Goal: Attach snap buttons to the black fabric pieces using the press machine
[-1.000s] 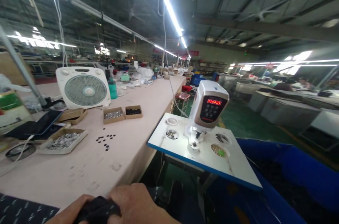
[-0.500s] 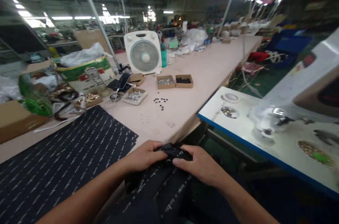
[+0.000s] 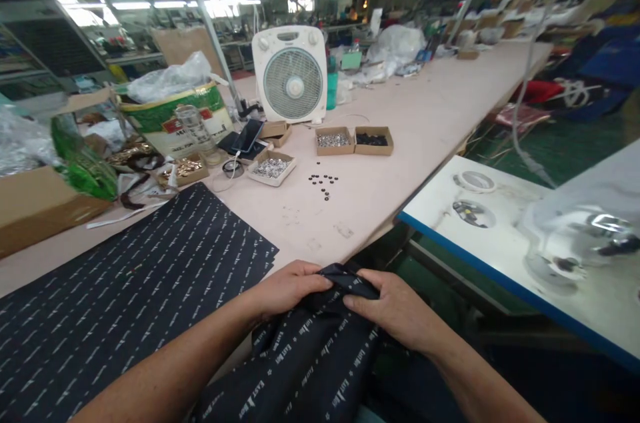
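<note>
Both hands grip a piece of dark printed fabric with white lettering, bunched at its upper edge and hanging down over the table's front edge. My left hand pinches the fold from the left, thumb on top. From the right, my right hand pinches the same fold, a short gap away. The fabric's lower part runs out of view at the bottom. To the left, a flat stack of matching dark printed fabric lies on the table. Several small black round pieces are scattered beyond my hands.
Small boxes of metal parts and black parts sit beyond. Behind them stands a white fan. A phone and a green-and-white bag are at left. A white machine table with a blue edge borders the right.
The view has turned slightly left and down, so the machine table sits farther right. Both hands keep their pinch on the fabric, whose lettered face is now more spread and clearer.
</note>
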{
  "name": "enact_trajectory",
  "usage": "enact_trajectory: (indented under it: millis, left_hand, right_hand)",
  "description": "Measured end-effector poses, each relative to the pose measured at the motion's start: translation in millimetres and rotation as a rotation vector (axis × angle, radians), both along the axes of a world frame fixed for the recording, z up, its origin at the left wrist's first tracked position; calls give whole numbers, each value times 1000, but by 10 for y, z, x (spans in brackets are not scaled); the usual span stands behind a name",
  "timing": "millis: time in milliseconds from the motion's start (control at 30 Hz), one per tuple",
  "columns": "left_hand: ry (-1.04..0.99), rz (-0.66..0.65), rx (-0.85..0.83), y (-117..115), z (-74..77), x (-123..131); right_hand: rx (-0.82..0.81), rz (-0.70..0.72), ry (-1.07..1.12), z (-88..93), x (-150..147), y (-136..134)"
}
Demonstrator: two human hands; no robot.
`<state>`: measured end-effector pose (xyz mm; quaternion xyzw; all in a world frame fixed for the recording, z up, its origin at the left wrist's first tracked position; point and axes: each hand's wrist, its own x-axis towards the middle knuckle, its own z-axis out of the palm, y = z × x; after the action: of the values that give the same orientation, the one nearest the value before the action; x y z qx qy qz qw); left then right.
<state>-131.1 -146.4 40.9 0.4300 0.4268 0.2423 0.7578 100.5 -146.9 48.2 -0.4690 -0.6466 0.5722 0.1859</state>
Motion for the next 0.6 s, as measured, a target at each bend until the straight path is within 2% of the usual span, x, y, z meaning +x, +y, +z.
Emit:
enact_trajectory:
  millis: [167, 367, 600]
  left_hand:
    - [-20, 55, -55, 26, -37, 1]
    - [-114, 103, -146, 77, -152, 14]
    - [-113, -18, -149, 123, -131, -43]
  right_hand:
    - [-166, -58, 151, -23, -47, 43]
    - [-190, -117, 165, -14, -105, 109]
    - [-173, -150, 66, 13, -183, 163]
